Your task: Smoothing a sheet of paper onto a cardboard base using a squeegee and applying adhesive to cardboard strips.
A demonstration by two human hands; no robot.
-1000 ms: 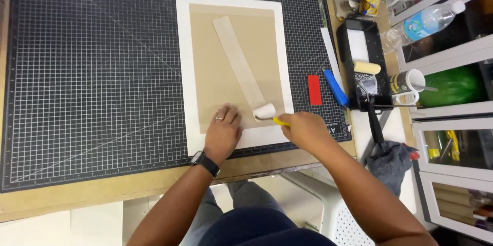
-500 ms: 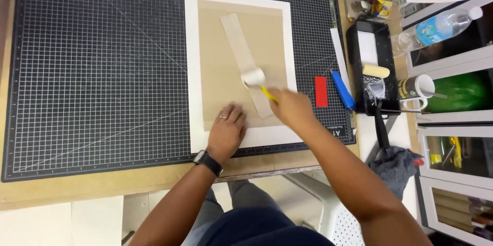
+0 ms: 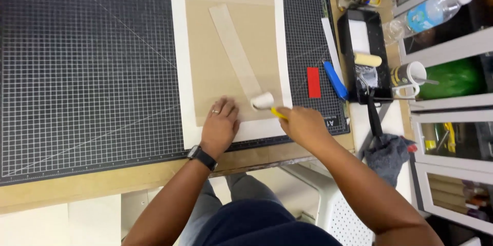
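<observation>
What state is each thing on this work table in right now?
Left hand: flat, pressing the brown board.
Right hand: gripping the small roller, on the board.
Pale strip: lying diagonally.
Paint tray: holding a second roller.

A wooden worktable [image 3: 77,184] fills most of the frame, its pale edge running along the lower left, and a large dark gridded cutting mat [image 3: 92,61] covers nearly all of its top. At the right edge of the frame stands a white-framed cabinet with glass doors [image 3: 452,138]; blurred items show behind the panes. At the lower centre, under the table edge, a white plastic chair [image 3: 328,210] shows. The light is even and bright.
</observation>
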